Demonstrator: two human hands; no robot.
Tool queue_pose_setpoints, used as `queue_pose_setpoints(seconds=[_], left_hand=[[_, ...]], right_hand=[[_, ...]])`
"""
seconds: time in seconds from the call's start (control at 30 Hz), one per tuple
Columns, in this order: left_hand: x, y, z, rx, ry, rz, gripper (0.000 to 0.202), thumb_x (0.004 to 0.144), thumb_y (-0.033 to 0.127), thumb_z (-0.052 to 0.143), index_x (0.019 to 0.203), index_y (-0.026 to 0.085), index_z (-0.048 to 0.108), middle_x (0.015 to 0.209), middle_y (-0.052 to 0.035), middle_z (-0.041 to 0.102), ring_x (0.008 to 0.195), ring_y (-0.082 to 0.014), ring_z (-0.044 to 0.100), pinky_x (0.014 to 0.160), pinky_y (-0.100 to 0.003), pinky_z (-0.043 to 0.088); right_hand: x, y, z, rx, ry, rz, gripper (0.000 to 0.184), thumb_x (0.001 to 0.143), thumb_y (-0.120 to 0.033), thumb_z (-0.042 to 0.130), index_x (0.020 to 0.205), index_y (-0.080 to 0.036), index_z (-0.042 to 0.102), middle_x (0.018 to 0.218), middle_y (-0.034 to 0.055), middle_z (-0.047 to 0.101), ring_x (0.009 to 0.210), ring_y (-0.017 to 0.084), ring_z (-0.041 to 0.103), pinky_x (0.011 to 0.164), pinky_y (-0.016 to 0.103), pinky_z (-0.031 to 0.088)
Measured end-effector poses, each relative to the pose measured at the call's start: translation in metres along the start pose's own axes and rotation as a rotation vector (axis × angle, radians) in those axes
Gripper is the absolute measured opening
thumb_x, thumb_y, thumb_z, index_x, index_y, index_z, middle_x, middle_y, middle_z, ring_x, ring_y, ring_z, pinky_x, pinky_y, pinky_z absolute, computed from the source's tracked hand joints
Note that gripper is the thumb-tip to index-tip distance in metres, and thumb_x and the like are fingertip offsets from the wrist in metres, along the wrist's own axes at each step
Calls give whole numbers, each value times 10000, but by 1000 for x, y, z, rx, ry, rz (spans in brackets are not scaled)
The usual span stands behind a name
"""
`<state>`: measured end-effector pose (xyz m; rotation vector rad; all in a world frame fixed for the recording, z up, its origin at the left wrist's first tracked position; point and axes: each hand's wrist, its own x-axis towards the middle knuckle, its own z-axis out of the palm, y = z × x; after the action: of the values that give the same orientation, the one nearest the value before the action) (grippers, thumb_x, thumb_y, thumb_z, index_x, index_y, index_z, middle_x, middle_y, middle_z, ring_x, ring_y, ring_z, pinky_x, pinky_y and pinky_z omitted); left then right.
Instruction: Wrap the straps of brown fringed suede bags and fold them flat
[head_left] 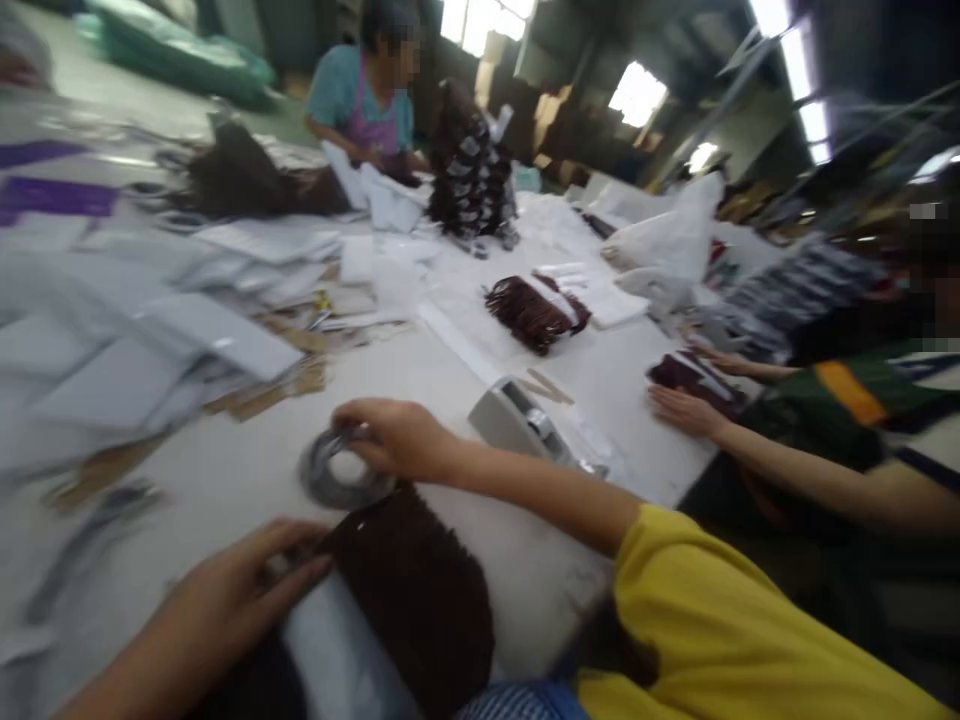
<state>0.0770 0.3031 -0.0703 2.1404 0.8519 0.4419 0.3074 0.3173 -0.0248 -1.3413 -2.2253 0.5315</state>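
My right hand (401, 438) grips a grey roll of tape (319, 480) by its rim, fingers closed, just above the white table. In front of me at the bottom lies a folded dark brown piece of fabric (420, 590) with a rough edge and a whitish band (341, 640) across it. My left hand (240, 580) has its thumb and fingers closed at the upper left edge of this fabric, close to the tape roll. Motion blur softens the fingertips.
A grey tape dispenser (517, 420) stands right of my forearm. White sheets (187, 340) are piled at left. A banded brown bundle (536, 312) and a tall brown stack (472, 170) lie beyond. A co-worker's hands (686, 410) press another bundle at right; another person (367, 100) works opposite.
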Motion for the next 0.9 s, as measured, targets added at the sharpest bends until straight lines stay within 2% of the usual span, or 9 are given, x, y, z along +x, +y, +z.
queue_pose_setpoints(seconds=[0.03,0.1,0.17,0.27,0.33,0.5,0.7,0.8,0.9], left_hand=[[-14,1,-9,-13,-56,-37,281,848,493,621,974,256,706,960,-8,725,871,-191,683,777,-237,545],[-27,6,-21,-56,-145,-76,279,864,448,602,1018,241,705,1107,-30,699,1008,-203,655,916,-269,502],[-28,10,-30,-60,-174,-180,290,857,443,601,1022,230,709,1090,-38,703,984,-203,655,897,-275,500],[-27,15,-38,-71,-231,-339,282,851,444,601,979,221,716,932,-22,725,851,-190,662,789,-262,514],[-29,19,-39,-142,-243,-366,276,856,439,599,970,216,717,912,-17,725,845,-184,658,767,-254,513],[-37,31,-22,-220,-60,-212,206,848,361,642,947,205,734,1066,-53,684,978,-194,637,878,-288,499],[-47,36,-13,-121,139,-208,127,863,317,656,887,242,755,1011,-32,651,958,-180,614,856,-284,498],[-49,36,-12,-82,234,-179,125,864,326,666,844,239,754,1034,-29,631,989,-177,602,891,-290,493],[-48,39,-8,-11,313,-109,143,881,311,644,850,227,755,1117,-54,621,1067,-202,587,943,-329,489]], right_hand=[[1,0,-1,10,26,-22,254,876,-170,563,1130,-169,566,1127,74,660,1031,180,623,925,272,461],[4,2,-2,33,48,-97,244,875,-157,567,1118,-177,575,1114,74,647,1019,175,613,912,273,461],[7,1,-3,50,33,-173,248,872,-127,556,1112,-184,577,1115,76,635,1014,170,605,913,273,459],[9,-4,-6,41,41,-236,261,878,-107,527,1120,-195,570,1120,80,626,1019,173,596,912,286,466],[12,-8,-5,28,55,-251,264,880,-103,517,1122,-196,570,1123,81,621,1028,175,592,913,290,470],[18,-18,3,-10,49,-321,255,897,-119,515,1132,-193,581,1109,78,628,1036,183,585,924,310,476],[13,-23,-2,-50,-112,-517,196,969,-181,466,1114,-187,597,1084,82,657,983,175,586,883,325,496],[13,-20,-6,-59,-248,-555,199,967,-162,461,1087,-172,619,1065,85,678,949,171,602,862,313,500],[17,-18,-8,-22,-475,-554,250,931,-105,482,1107,-179,642,1093,78,695,964,170,626,863,299,493]])
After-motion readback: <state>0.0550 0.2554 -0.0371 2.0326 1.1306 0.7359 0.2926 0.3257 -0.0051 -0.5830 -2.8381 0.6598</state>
